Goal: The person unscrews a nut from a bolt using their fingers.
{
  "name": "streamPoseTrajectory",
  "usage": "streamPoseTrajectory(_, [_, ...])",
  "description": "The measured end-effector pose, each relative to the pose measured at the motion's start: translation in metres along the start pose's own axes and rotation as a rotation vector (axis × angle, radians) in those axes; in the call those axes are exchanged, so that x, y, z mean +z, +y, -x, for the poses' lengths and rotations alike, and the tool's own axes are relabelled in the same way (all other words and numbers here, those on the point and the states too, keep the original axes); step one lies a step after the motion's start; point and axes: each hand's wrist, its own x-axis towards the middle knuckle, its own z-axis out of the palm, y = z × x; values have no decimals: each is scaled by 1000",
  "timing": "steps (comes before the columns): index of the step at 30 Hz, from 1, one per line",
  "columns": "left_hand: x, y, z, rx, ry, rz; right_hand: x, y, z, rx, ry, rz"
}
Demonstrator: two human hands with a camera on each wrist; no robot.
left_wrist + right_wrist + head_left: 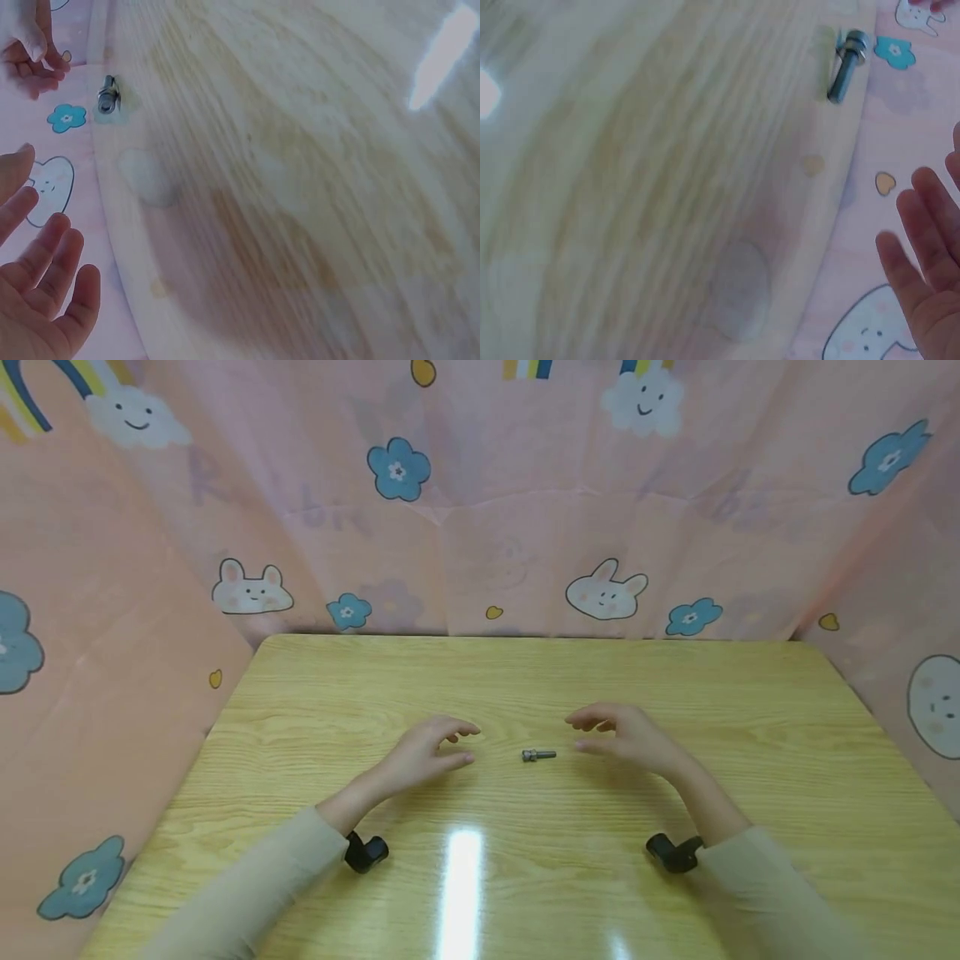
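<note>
A small metal bolt (pixel 539 755) lies on its side on the wooden table, its head toward the left and its shank toward the right. Around it near the head sits what looks like a nut or washer, clearer on the bolt (pixel 847 66) in the right wrist view. To its left hovers my left hand (pixel 431 753), thumb and fingers apart, holding nothing. My right hand (pixel 624 739) hangs just right of the shank end, fingers loosely bent and also holding nothing. Neither hand touches the bolt.
The light wood table (pixel 480 677) ends at a pink printed cloth (pixel 465 543) behind and at both sides. A black wrist camera (pixel 366 852) is on the left wrist, another black camera (pixel 673 852) on the right. Lamp glare (pixel 460 893) shines on the near tabletop.
</note>
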Motion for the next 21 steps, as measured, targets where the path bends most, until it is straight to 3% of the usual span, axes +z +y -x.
streamPoseTrajectory(11, [22,-1,-11,6,-60,38,21,0,-11,-12,-61,-34])
streamPoseTrajectory(15, [28,1,-18,-6,-67,33,27,-1,-16,17,-95,-37])
streamPoseTrajectory(21, [37,2,-27,-32,-58,-1,31,-1,-22,9,-81,-19])
